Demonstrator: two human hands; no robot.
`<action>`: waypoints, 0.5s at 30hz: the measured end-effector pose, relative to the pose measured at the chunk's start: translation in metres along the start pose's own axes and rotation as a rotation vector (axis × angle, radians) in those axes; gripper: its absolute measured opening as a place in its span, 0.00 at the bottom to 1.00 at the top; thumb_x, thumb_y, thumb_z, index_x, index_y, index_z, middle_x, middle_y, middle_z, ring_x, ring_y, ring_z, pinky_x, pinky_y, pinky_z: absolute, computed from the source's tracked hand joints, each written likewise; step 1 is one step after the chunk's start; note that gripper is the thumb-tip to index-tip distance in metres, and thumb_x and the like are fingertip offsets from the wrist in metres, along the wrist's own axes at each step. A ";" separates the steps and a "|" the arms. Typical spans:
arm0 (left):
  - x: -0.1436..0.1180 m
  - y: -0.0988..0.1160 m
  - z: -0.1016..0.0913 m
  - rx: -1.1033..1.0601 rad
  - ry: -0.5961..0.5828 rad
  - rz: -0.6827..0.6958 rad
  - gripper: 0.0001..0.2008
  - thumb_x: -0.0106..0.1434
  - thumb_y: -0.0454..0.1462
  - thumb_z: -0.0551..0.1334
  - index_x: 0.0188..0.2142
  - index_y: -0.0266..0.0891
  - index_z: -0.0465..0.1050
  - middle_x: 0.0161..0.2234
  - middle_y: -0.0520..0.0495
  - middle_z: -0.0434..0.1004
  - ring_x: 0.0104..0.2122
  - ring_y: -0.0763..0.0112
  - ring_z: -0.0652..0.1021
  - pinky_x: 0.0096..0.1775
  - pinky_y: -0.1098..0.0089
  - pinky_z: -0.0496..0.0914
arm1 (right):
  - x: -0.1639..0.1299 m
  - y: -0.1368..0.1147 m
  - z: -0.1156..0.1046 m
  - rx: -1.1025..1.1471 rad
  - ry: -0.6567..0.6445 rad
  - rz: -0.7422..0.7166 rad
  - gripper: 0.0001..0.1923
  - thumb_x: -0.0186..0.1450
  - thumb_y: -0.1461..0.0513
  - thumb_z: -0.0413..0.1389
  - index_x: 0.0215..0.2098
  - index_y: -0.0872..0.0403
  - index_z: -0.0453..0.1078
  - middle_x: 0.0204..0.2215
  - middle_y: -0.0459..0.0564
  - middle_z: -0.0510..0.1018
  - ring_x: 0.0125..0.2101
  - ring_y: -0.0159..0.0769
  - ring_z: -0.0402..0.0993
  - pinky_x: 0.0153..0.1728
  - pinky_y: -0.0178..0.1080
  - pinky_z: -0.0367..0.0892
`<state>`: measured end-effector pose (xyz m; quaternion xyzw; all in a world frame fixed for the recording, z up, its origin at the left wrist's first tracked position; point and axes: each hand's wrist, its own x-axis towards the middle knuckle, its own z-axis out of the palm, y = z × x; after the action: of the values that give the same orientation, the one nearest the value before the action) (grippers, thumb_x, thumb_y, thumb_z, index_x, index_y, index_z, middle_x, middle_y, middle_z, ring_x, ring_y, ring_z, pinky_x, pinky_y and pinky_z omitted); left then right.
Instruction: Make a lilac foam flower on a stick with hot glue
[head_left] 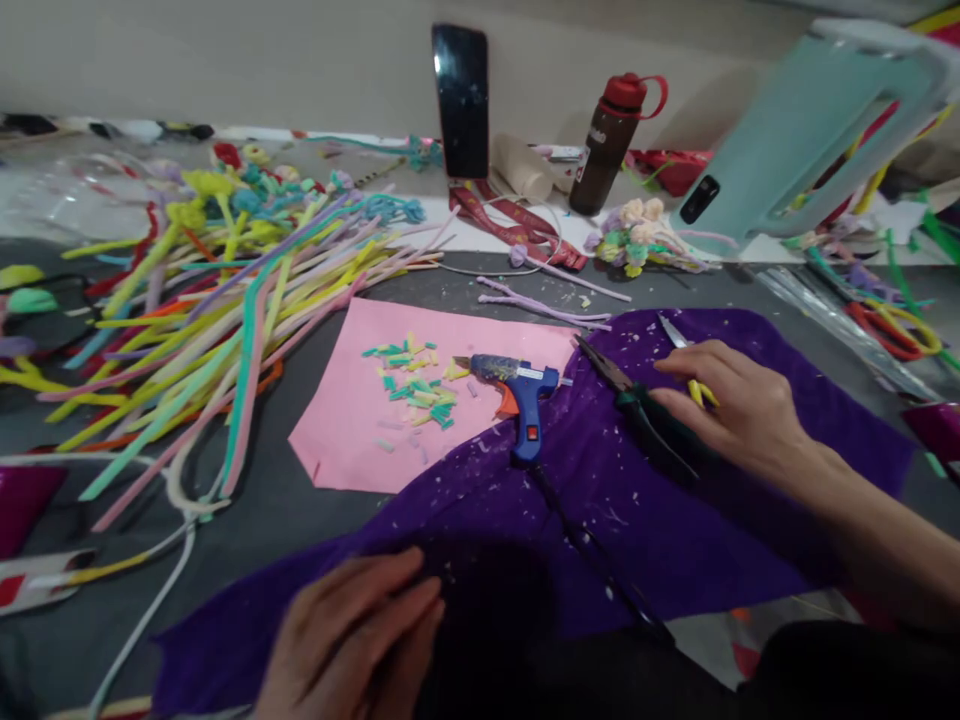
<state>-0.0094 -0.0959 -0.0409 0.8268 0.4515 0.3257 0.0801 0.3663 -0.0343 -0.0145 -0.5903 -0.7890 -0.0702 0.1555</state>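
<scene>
My right hand [739, 400] is closed around scissors [675, 332] with yellow handles; the pointed metal blades stick out past my fingers. Directly below that hand lie long-nose pliers [611, 365] with dark handles, on a purple cloth [600, 560]. At the lower left, my left hand [352, 635] rests over the cloth's edge, slightly blurred, fingers extended and holding nothing visible. Between the hands a blue glue gun [529, 395] lies on its side, nozzle towards small cut green and yellow pieces [424, 390] on a pink sheet [337, 450].
Many fuzzy coloured stems [247, 300] are heaped at left. Behind stand a phone [461, 105], a dark bottle [607, 145] with a red lid and a pale green appliance [787, 150]. Red-and-yellow scissors [892, 330] lie far right. A white cable [154, 610] runs along the left.
</scene>
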 end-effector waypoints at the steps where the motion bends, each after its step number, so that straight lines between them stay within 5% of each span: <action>1: -0.005 -0.007 -0.003 0.135 0.077 -0.062 0.12 0.53 0.32 0.64 0.38 0.44 0.72 0.40 0.46 0.74 0.43 0.62 0.73 0.47 0.57 0.67 | 0.000 -0.013 -0.002 0.049 -0.014 -0.092 0.13 0.62 0.57 0.53 0.42 0.55 0.68 0.39 0.52 0.73 0.40 0.38 0.70 0.41 0.39 0.64; 4: -0.017 -0.028 -0.012 0.380 0.154 -0.176 0.20 0.52 0.33 0.65 0.45 0.40 0.70 0.47 0.40 0.70 0.49 0.54 0.69 0.51 0.50 0.61 | -0.002 -0.043 0.005 0.117 -0.093 -0.300 0.11 0.62 0.59 0.54 0.42 0.54 0.68 0.38 0.51 0.74 0.40 0.38 0.70 0.41 0.39 0.64; 6: -0.025 -0.040 -0.016 0.392 0.071 -0.233 0.21 0.53 0.35 0.65 0.48 0.38 0.68 0.48 0.38 0.69 0.50 0.54 0.68 0.52 0.51 0.61 | -0.003 -0.055 0.016 0.120 -0.150 -0.376 0.10 0.63 0.59 0.52 0.42 0.54 0.68 0.38 0.51 0.74 0.38 0.38 0.70 0.39 0.40 0.65; 15: -0.024 -0.050 -0.014 0.344 0.041 -0.205 0.09 0.55 0.34 0.63 0.37 0.42 0.71 0.37 0.46 0.74 0.40 0.62 0.73 0.43 0.58 0.67 | -0.013 -0.065 0.041 -0.055 -0.130 -0.477 0.09 0.65 0.62 0.49 0.41 0.56 0.68 0.38 0.53 0.73 0.33 0.39 0.68 0.32 0.41 0.61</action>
<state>-0.0624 -0.0887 -0.0625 0.7714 0.5837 0.2506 -0.0388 0.3010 -0.0536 -0.0527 -0.3945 -0.9121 -0.0883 0.0673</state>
